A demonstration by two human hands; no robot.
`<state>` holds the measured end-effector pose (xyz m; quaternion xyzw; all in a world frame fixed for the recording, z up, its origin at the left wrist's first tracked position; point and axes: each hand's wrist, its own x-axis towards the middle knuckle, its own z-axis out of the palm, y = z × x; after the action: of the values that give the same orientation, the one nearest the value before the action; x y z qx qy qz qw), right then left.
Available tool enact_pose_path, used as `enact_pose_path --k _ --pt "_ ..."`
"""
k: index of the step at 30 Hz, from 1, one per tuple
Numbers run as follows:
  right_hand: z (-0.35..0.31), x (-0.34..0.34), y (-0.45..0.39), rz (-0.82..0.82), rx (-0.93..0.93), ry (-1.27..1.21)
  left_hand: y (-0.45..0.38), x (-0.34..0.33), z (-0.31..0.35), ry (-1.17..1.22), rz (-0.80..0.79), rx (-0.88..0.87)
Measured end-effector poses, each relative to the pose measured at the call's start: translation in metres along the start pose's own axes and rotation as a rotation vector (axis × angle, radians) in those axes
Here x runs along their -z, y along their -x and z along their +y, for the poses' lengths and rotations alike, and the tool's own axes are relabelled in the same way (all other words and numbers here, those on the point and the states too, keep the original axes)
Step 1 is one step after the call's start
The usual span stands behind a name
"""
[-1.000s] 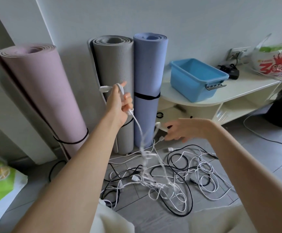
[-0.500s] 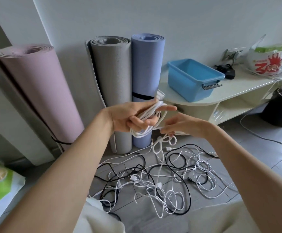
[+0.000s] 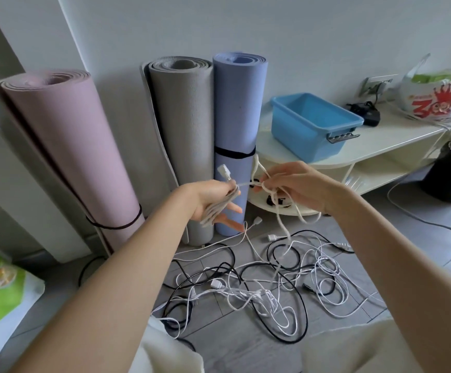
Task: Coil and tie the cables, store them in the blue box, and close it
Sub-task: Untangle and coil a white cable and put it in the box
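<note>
My left hand (image 3: 213, 201) grips a bundle of white cable loops (image 3: 219, 208), and the cable's white plug (image 3: 224, 172) sticks up above the fist. My right hand (image 3: 297, 184) pinches the same cable a little to the right, so a short taut stretch runs between both hands. From the right hand the cable hangs down to a tangle of white and black cables (image 3: 267, 289) on the tiled floor. The open blue box (image 3: 313, 125) stands on a low cream shelf unit (image 3: 396, 144) beyond my hands. No lid shows.
Pink (image 3: 68, 146), grey (image 3: 184, 135) and blue (image 3: 237, 125) rolled mats lean on the wall. A plastic bag (image 3: 439, 100) and black adapter (image 3: 367, 114) lie on the shelf. A black bin (image 3: 450, 173) stands right; a green-and-white bag (image 3: 1, 297) lies left.
My left hand came down from its raised position and now holds several gathered loops. My right hand rose from near the floor and took the cable close to the left hand.
</note>
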<state>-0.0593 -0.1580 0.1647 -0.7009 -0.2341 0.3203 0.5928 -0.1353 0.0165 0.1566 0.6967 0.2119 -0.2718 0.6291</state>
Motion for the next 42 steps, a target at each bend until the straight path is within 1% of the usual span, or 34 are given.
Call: enact_pose_path --k 2,5,8,10,12,13,15,18,20,21,24,26,27,29,30,31,32,33,34,35,36,37,38,39,40,41,42 --pt "-0.002 -0.009 -0.003 0.076 0.038 -0.019 -0.008 0.000 -0.001 0.150 0.018 -0.014" --pt "-0.004 -0.008 -0.004 0.211 0.094 -0.086 -0.013 0.004 0.001 0.442 0.047 -0.061" --pt "-0.004 -0.009 -0.003 0.303 0.123 -0.025 -0.017 0.008 0.004 0.596 0.068 -0.148" --pt "-0.006 -0.014 -0.003 0.308 0.093 0.027 -0.017 0.008 0.010 0.672 0.048 -0.228" --pt "-0.006 -0.018 -0.003 0.301 0.065 0.086 -0.015 0.008 0.015 0.730 0.061 -0.295" --pt "-0.005 -0.018 -0.003 0.334 0.053 0.098 -0.015 0.007 0.017 0.758 0.087 -0.308" --pt "-0.004 -0.010 -0.003 0.483 0.034 0.134 -0.017 0.009 0.016 0.794 0.166 -0.307" --pt "-0.004 0.003 -0.002 0.712 0.061 0.333 -0.025 0.011 0.012 0.731 0.311 -0.300" --pt "-0.008 0.007 -0.002 0.792 0.153 0.385 -0.032 0.013 0.012 0.708 0.417 -0.304" --pt "-0.011 0.006 -0.001 0.811 0.197 0.381 -0.034 0.015 0.010 0.731 0.433 -0.305" --pt "-0.014 0.001 0.000 0.793 0.293 0.335 -0.035 0.023 0.005 0.961 0.377 -0.264" --pt "-0.019 0.001 0.003 0.802 0.331 0.211 -0.035 0.033 -0.005 1.069 0.419 -0.289" --pt "-0.023 0.006 0.007 0.834 0.348 0.109 -0.037 0.043 -0.012 1.122 0.466 -0.324" --pt "-0.027 0.026 0.015 0.957 0.414 -0.110 -0.035 0.062 -0.025 1.275 0.550 -0.346" --pt "-0.026 0.036 0.018 1.011 0.426 -0.170 -0.034 0.068 -0.030 1.314 0.570 -0.351" --pt "-0.025 0.042 0.020 1.025 0.401 -0.176 -0.032 0.071 -0.033 1.309 0.579 -0.369" --pt "-0.021 0.043 0.017 0.968 0.350 -0.132 -0.030 0.070 -0.030 1.254 0.586 -0.386" --pt "-0.016 0.039 0.015 0.842 0.266 -0.044 -0.030 0.066 -0.024 1.171 0.602 -0.416" --pt "-0.009 0.034 0.011 0.664 0.149 0.086 -0.030 0.060 -0.015 1.085 0.615 -0.465" --pt "-0.006 0.027 0.009 0.458 0.003 0.280 -0.029 0.054 -0.005 1.013 0.630 -0.516" --pt "-0.004 0.022 0.009 0.252 -0.143 0.513 -0.027 0.049 0.003 0.973 0.633 -0.564" --pt "-0.002 0.015 0.008 0.070 -0.249 0.695 -0.025 0.045 0.011 0.966 0.616 -0.596" --pt "0.002 0.011 0.006 -0.038 -0.305 0.830 -0.022 0.042 0.016 0.995 0.576 -0.623" --pt "0.006 0.010 0.002 -0.065 -0.305 0.929 -0.021 0.039 0.020 1.045 0.526 -0.645" --pt "0.011 0.008 -0.007 -0.052 -0.295 1.015 -0.020 0.035 0.022 1.095 0.458 -0.670" --pt "0.012 0.003 -0.013 -0.021 -0.251 1.055 -0.019 0.031 0.025 1.119 0.402 -0.686" --pt "0.017 -0.003 -0.018 0.002 -0.179 1.027 -0.017 0.025 0.027 1.113 0.363 -0.694"
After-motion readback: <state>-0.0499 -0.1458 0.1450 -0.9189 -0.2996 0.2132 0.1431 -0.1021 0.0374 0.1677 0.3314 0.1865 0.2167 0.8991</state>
